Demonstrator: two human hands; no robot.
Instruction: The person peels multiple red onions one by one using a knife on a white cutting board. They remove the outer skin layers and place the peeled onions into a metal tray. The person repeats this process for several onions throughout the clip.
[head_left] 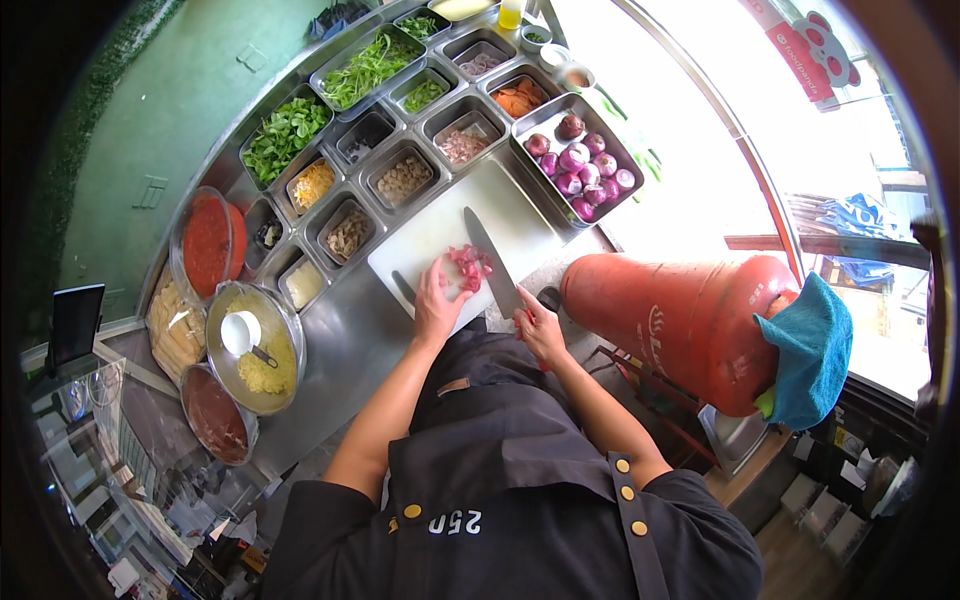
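A white cutting board [410, 240] lies at the front of the steel counter. On it sits a small heap of chopped pink-red pieces [468, 265], too small to name for sure. My left hand [436, 303] curls around the near left side of the heap, thumb and fingers on either side of the pieces. In my right hand [538, 326] is the handle of a large kitchen knife [488, 250]; its broad blade points away from me along the heap's right side. A small dark blade-like shape [403, 287] shows on the board left of my left hand.
Beyond the board stand steel pans of toppings and leafy greens [372, 70]. A tray of red onions [585, 165] is at the far right. Left are a bowl of red sauce [208, 245] and a bowl with yellow mash [262, 375]. An orange-red gas cylinder [670, 315] stands close on my right.
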